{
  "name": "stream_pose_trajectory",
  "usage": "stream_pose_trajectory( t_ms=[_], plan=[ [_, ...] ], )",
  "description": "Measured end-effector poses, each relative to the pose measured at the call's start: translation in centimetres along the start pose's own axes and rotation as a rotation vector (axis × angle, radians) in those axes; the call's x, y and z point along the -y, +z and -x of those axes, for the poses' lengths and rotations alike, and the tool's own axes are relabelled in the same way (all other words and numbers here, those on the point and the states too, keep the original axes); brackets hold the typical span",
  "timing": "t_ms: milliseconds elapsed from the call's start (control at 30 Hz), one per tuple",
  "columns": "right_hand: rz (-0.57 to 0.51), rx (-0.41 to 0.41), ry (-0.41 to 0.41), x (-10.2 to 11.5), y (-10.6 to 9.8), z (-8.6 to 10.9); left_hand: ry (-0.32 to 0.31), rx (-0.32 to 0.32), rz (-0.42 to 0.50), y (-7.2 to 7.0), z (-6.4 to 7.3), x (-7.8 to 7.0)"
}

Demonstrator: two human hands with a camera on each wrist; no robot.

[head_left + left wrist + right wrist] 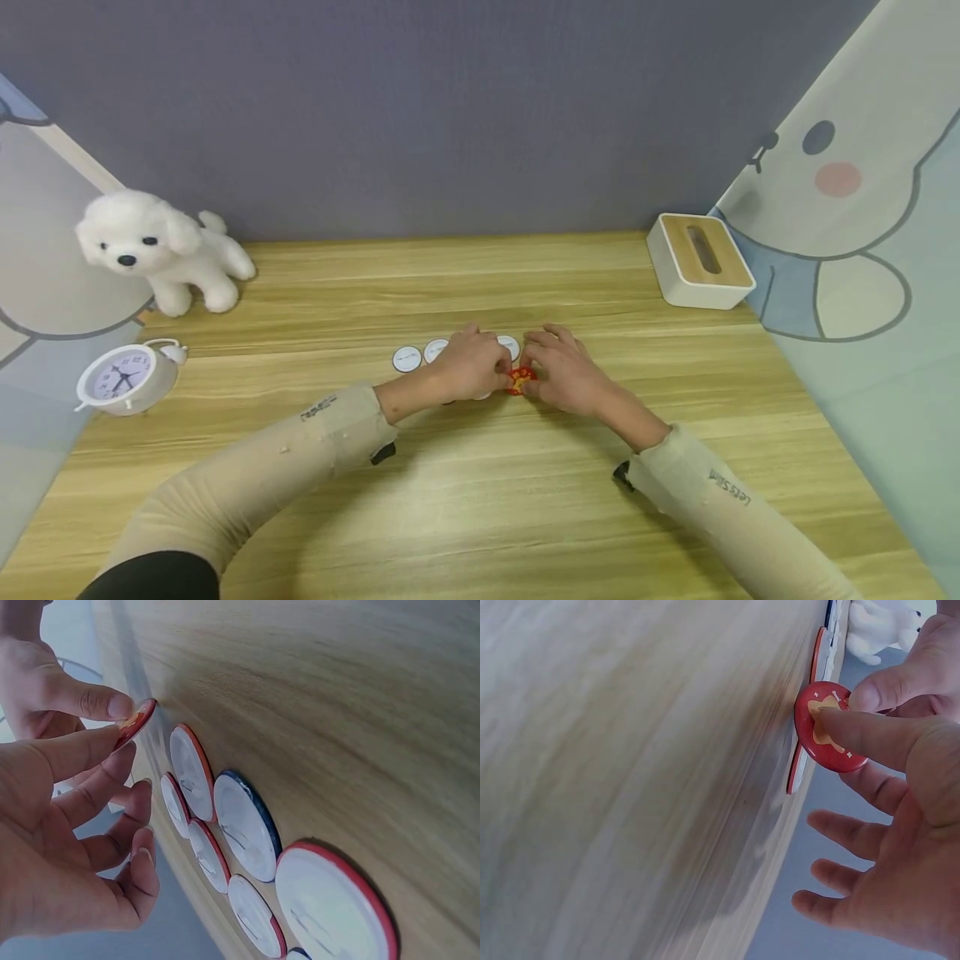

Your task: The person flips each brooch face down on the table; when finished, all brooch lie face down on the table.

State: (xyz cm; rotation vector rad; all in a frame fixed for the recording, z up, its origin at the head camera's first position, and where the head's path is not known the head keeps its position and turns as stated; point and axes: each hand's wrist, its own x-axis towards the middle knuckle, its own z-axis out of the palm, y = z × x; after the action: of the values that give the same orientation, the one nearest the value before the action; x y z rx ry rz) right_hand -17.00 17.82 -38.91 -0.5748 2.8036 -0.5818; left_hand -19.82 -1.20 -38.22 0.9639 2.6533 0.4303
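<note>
A round red pin badge [521,381] with a gold star-like design is pinched between both hands. My left hand [472,364] grips its left edge; my right hand [564,369] grips the opposite edge. In the right wrist view the printed face of the red badge [819,736] shows, tilted up off the table, with the thumb of the right hand [907,817] across it. Beside the left hand [67,832], several badges lie face down in two rows, white backs with pins upward. Among them are an orange-rimmed badge [192,772] and a blue-rimmed badge [246,825].
On the wooden table [480,517], a white plush dog [168,246] and a white alarm clock [129,379] stand at the left. A white tissue box [701,260] with a wooden lid sits at the back right. A grey panel [450,117] borders the far edge.
</note>
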Motion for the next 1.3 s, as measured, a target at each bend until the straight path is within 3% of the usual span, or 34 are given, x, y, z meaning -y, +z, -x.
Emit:
stream_pose_trajectory(
  t_ms=[433,700,1100,1300],
  plan=[
    [0.012,-0.024,-0.060,-0.1,0.2,0.1,0.026,0.042,0.061,-0.1,0.2,-0.1],
    [-0.003,-0.025,-0.030,0.1,0.0,0.2,-0.123,0.071,0.264,-0.7,-0.1,0.1],
    [-0.003,-0.064,-0.029,0.5,0.0,0.0,-0.232,0.107,0.570,-1.0,-0.4,1.0],
    [0.021,-0.067,-0.053,0.7,-0.1,0.2,-0.263,0.147,0.603,-1.3,-0.3,1.1]
  ],
)
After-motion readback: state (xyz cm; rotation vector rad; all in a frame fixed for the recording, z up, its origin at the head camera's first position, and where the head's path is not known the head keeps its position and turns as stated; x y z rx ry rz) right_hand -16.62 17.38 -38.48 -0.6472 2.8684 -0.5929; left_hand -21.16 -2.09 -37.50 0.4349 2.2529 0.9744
